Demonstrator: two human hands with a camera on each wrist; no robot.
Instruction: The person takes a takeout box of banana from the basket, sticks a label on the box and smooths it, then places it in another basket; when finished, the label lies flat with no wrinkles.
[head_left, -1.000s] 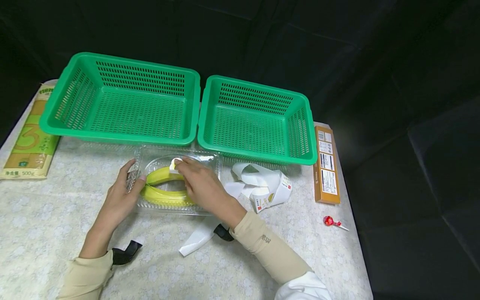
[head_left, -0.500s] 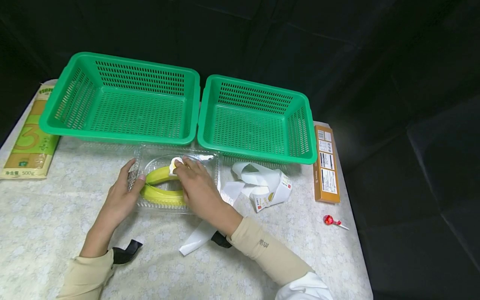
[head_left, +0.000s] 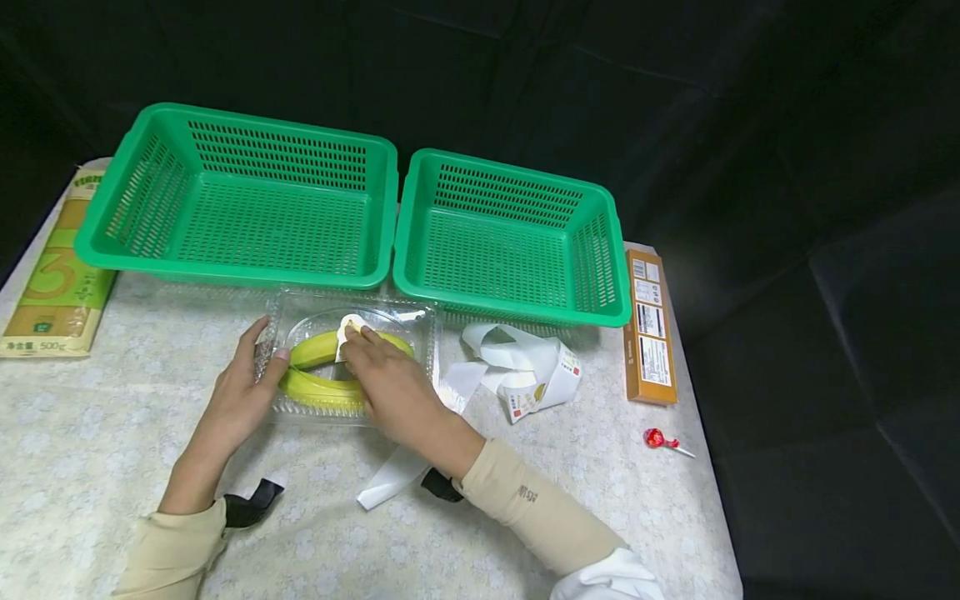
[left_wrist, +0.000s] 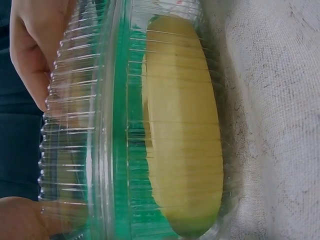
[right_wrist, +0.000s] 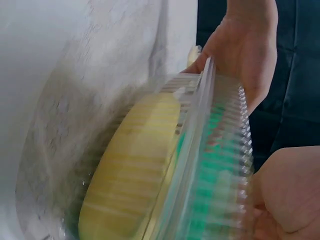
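Observation:
A clear plastic clamshell box [head_left: 300, 304] with yellow bananas [head_left: 318, 390] inside lies closed before the baskets. My left hand [head_left: 243, 400] holds its left end, thumb on the lid and fingers along the side. My right hand [head_left: 393, 387] rests on the lid, its fingertips pressing a white sticker [head_left: 349, 323] onto it above the bananas. The hand partly covers the sticker. In the left wrist view, a banana [left_wrist: 185, 125] shows through the ribbed wall. The right wrist view, somewhat blurred, shows a banana [right_wrist: 132, 165] and my left hand at the box's far end.
Two green baskets [head_left: 247, 275] [head_left: 517, 310] stand behind the box. A crumpled white label strip [head_left: 525, 367] lies to its right. Farther right are an orange carton [head_left: 648, 333] and a red lollipop [head_left: 656, 438]. At the left lies a noodle pack [head_left: 63, 275].
My right hand has shifted slightly over the lid, and its fingertips have moved down across the sticker, uncovering more of it. The left hand stays in place on the box.

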